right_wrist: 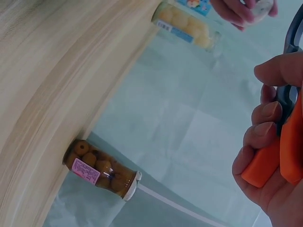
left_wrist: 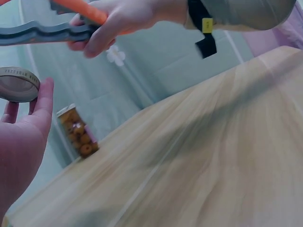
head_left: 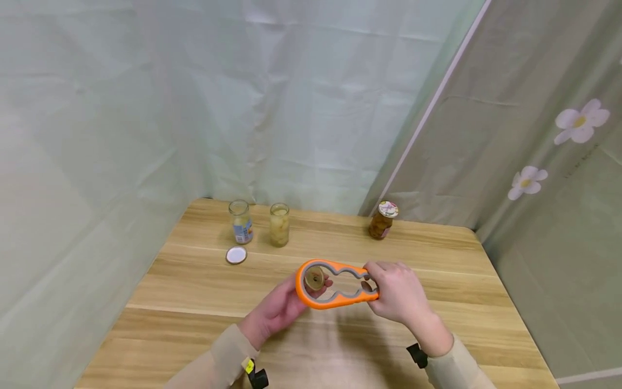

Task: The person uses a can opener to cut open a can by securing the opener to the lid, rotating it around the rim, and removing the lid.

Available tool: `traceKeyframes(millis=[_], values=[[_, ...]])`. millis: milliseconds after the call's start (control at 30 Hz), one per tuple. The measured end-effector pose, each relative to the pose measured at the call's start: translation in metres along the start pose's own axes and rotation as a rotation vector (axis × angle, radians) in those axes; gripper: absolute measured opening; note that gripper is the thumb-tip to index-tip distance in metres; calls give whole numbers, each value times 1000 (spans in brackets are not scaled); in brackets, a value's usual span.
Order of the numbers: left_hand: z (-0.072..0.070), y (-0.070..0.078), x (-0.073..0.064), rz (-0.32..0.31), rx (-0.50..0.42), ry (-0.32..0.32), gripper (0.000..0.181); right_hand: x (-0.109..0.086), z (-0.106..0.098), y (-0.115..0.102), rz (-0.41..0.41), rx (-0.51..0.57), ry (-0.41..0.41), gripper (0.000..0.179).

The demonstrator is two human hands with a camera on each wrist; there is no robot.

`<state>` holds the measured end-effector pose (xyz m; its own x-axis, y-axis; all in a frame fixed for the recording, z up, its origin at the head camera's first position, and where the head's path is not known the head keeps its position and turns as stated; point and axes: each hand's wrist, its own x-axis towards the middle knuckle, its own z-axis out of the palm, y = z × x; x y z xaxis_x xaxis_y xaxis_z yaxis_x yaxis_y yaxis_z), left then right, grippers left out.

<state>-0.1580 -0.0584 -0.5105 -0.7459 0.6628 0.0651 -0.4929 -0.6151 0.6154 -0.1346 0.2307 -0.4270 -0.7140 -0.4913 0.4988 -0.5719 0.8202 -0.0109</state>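
The right hand (head_left: 400, 289) was clamped on the handle end of an orange-and-grey multi-ring jar opener (head_left: 340, 300), its fingers curled round the handles, holding the tool above the wood-grain table (head_left: 461, 297). The left hand (head_left: 284, 308) held a gold-coloured metal jar lid (head_left: 315, 278) at its fingertips; from the head the lid showed through the opener's largest ring, while the left wrist view showed the two apart. Farther back stood a blue-labelled glass jar (head_left: 241, 228) and, just beside it, a glass jar of pale fruit (head_left: 279, 228), both uncapped. A white-faced lid (head_left: 236, 255) lay in front of the labelled one. Well to the right stood a lidded jar of brown, round fruit (head_left: 380, 224).
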Motion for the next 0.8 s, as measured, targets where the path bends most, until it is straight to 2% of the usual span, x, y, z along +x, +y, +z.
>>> traceKeyframes(millis=[100,233,333,400,500,567,633,733,800], values=[[-7,8,0,14,-44,57,36,0,0,1,8,3,-9,22],[-20,20,0,74,-95,135,33,0,0,2,16,5,-17,21],[-31,30,1,122,-38,228,29,0,0,3,15,-1,-17,22],[-38,37,4,144,18,315,27,0,0,3,13,-3,-17,22],[-47,45,10,148,129,435,35,0,0,4,12,-5,-17,23],[-54,49,13,135,236,516,43,-1,1,4,14,-6,-19,23],[-60,52,15,116,411,583,50,-1,1,5,14,-8,-21,24],[-69,53,17,85,787,669,52,-2,2,6,16,-8,-21,24],[-73,54,17,78,1050,701,53,-3,2,6,16,-7,-19,24]])
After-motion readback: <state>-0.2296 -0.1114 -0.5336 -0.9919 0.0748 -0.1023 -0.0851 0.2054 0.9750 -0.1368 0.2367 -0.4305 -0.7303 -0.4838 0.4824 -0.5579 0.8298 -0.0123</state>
